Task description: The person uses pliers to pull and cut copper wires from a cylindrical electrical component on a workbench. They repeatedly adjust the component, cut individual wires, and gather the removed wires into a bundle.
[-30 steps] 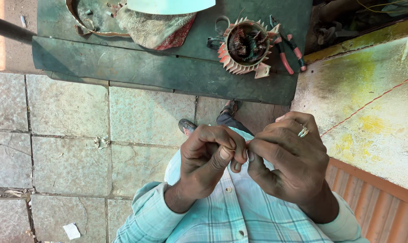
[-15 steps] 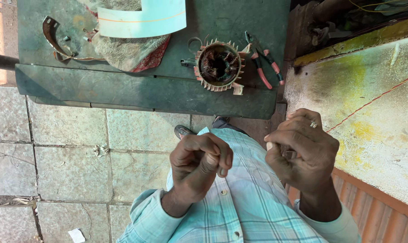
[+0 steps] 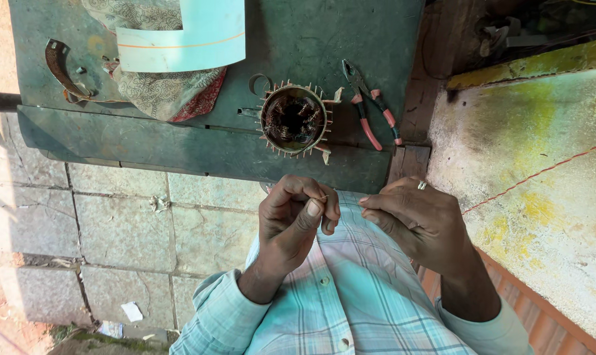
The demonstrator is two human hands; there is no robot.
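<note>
Left hand (image 3: 297, 220) curled nearly closed in front of the checked shirt (image 3: 350, 302), thumb and forefinger pinched together on a fine strand of wire (image 3: 322, 197); strand too thin to follow beyond the fingertips. Right hand (image 3: 413, 220) just beside it, fingers bent loosely inward, ring (image 3: 421, 186) on one finger; whether anything sits inside that grip cannot be told, palm turned away and fingertips tucked under. Thin red wire (image 3: 535, 174) stretched across the pale yellow-stained slab (image 3: 541, 217) on the right, running toward the right hand, its near end lost behind the knuckles.

Farther off, on the dark green tabletop (image 3: 179, 144): round motor winding (image 3: 293, 120) with pale slips sticking out around its rim, dark tangled core hard to make out. Just right of it, pliers (image 3: 372, 113) with red handles, lying flat. To the left, patterned cloth (image 3: 163, 85) partly covered by a pale blue sheet (image 3: 183, 39), cut off by the top edge. Rusty curved metal strip (image 3: 61, 69) at the far left. Stone-paved floor (image 3: 114, 230) below, a few paper scraps scattered on it. Upper right corner dark and cluttered, contents unclear.
</note>
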